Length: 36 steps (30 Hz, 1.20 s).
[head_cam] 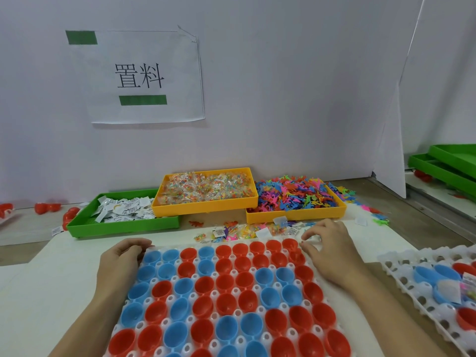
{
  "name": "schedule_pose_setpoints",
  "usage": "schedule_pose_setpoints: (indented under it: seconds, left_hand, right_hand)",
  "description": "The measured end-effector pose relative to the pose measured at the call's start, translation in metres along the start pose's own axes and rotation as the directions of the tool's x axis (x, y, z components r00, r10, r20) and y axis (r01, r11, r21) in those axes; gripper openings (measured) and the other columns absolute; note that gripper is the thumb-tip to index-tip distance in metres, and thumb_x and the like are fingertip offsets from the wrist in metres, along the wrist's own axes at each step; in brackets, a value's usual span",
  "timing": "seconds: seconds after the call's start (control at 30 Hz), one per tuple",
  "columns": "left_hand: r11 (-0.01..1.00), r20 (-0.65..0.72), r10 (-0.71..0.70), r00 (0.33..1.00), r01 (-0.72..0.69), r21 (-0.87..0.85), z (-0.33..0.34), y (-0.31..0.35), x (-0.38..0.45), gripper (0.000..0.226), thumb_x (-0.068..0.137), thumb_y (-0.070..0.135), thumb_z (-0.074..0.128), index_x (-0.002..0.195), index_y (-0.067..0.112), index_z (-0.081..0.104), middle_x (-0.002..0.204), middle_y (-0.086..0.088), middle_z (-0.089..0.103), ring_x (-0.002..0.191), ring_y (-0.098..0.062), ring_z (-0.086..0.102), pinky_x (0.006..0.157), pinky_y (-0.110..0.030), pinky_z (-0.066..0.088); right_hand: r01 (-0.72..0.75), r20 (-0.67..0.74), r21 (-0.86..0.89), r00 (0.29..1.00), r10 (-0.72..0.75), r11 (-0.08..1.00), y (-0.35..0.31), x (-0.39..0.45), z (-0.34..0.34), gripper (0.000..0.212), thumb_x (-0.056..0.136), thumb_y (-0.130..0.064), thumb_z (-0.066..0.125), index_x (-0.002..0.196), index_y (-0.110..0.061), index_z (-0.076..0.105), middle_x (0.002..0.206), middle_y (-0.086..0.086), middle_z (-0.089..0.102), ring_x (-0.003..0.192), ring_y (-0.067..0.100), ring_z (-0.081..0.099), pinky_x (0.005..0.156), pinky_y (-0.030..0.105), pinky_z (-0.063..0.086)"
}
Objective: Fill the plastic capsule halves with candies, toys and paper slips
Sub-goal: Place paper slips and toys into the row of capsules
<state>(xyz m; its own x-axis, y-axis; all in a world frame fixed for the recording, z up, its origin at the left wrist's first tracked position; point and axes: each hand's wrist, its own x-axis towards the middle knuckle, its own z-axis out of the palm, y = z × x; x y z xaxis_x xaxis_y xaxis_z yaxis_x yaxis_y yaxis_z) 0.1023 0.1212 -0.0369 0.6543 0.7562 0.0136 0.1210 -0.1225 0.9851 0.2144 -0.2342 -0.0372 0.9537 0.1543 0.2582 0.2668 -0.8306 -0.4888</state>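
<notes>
A white holder tray (213,298) in front of me carries several empty red and blue capsule halves (226,282). My left hand (121,258) grips the tray's far left corner with curled fingers. My right hand (327,251) rests at the far right corner, fingers curled on the tray's edge. Behind the tray stand a green tray of paper slips (121,213), a yellow tray of candy packets (206,189) and a yellow tray of colourful toy figures (296,199). A small row of loose candies, toys and slips (247,231) lies between the trays and the holder.
A second white holder tray (435,279) with a few filled capsule halves sits at the right. Green trays (448,163) are stacked at the far right. Loose red capsule halves (47,207) lie at the left by the wall. A paper sign (144,76) hangs on the wall.
</notes>
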Motion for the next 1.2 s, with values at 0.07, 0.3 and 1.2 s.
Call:
schedule_pose_setpoints:
  seconds: [0.07,0.3,1.2]
  left_hand:
    - [1.000,-0.001,0.004,1.000,-0.004,0.007,0.000,0.000,0.000,0.032,0.095,0.001,0.047,0.083,0.014,0.074,0.087,-0.003,0.072,0.080,-0.015,0.063,0.062,-0.026,0.045]
    - [1.000,0.004,0.005,1.000,-0.005,-0.004,0.000,0.000,0.000,0.031,0.096,0.001,0.046,0.085,0.013,0.073,0.090,-0.005,0.071,0.082,-0.017,0.063,0.062,-0.026,0.045]
    - [0.999,-0.005,0.008,1.000,-0.009,-0.034,0.000,0.001,-0.001,0.032,0.093,-0.001,0.048,0.080,0.014,0.074,0.081,-0.002,0.072,0.071,-0.013,0.063,0.060,-0.023,0.044]
  right_hand:
    - [0.005,-0.017,0.056,1.000,-0.004,0.998,-0.001,-0.001,-0.002,0.011,0.088,-0.031,0.075,0.085,-0.031,0.064,0.100,-0.009,0.055,0.105,0.013,0.047,0.092,0.032,0.044]
    - [-0.017,-0.130,0.352,0.989,0.067,0.936,-0.002,0.000,-0.014,0.022,0.084,-0.011,0.079,0.078,-0.025,0.062,0.076,-0.007,0.068,0.074,0.005,0.064,0.060,0.012,0.041]
    - [0.081,-0.003,0.679,0.994,-0.108,0.730,-0.011,-0.006,-0.031,0.028,0.092,0.004,0.063,0.081,-0.017,0.077,0.064,0.003,0.068,0.053,0.011,0.054,0.052,0.019,0.044]
